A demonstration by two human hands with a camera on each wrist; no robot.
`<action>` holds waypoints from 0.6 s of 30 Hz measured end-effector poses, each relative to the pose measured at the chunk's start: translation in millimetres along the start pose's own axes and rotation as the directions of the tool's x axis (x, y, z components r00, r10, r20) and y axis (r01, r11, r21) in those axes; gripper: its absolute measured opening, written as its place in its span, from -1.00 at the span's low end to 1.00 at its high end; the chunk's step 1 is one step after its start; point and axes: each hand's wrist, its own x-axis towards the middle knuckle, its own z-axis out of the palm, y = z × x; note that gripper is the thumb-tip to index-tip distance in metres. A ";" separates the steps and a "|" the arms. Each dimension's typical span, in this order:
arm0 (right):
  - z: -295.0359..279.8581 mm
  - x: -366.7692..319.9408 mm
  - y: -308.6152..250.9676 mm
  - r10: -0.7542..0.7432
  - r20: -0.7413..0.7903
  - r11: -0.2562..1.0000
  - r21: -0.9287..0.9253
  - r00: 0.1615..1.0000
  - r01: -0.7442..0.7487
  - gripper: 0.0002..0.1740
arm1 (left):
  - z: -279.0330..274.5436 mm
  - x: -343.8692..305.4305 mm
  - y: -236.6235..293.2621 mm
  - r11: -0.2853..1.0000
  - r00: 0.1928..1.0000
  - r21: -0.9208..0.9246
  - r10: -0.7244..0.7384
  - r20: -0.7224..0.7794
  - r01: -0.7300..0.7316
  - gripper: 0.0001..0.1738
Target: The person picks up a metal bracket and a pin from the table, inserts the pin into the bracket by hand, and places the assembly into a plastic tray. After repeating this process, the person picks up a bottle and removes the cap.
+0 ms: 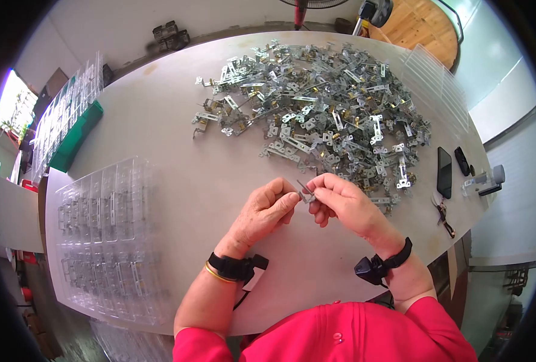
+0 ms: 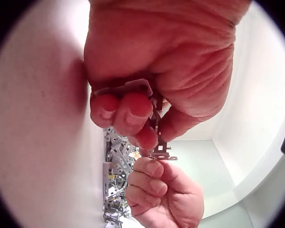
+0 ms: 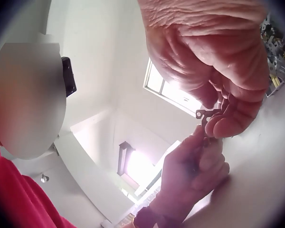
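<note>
Close together in the head view, my left hand point(image 1: 266, 210) and my right hand point(image 1: 345, 204) meet over the near part of the table. Between their fingertips is a small metal bracket point(image 1: 307, 196), pinched from both sides. Seen from the left wrist, the left fingers curl round a flat metal plate point(image 2: 128, 88) with a hole at its end. The bracket's far end point(image 2: 165, 153) sticks out toward the right hand, whose thumb and fingers pinch it. In the right wrist view a tab of the bracket point(image 3: 202, 114) shows beside the right fingertips; the rest is hidden by fingers.
A big heap of metal brackets point(image 1: 334, 102) covers the table's far side. Clear plastic trays point(image 1: 108, 238) holding brackets lie at left, near a green bin point(image 1: 75, 137). A phone point(image 1: 444, 172), pliers point(image 1: 443, 217) and a clear plastic grid point(image 1: 438, 84) lie at right.
</note>
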 end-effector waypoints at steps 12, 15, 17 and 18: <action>0.2 4.1 6.6 -0.363 -0.126 0.924 -0.177 0.923 0.339 -0.90 | 3.5 -1.8 1.9 0.998 0.992 -0.009 -0.056 0.117 0.058 -0.64; -6.9 -4.2 -3.2 -0.581 -0.019 0.771 -0.334 0.814 0.543 -0.93 | 0.0 -2.3 4.7 0.989 0.990 -0.090 -0.114 0.087 0.121 -0.65; -6.0 -11.0 -11.1 -0.642 0.113 0.643 -0.460 0.758 0.613 -0.93 | -1.6 -2.0 5.4 0.979 0.989 -0.156 -0.120 0.082 0.131 -0.65; -1.9 -14.9 -13.9 -0.640 0.162 0.589 -0.524 0.751 0.615 -0.92 | -2.1 -1.9 6.7 0.979 0.990 -0.158 -0.116 0.082 0.128 -0.64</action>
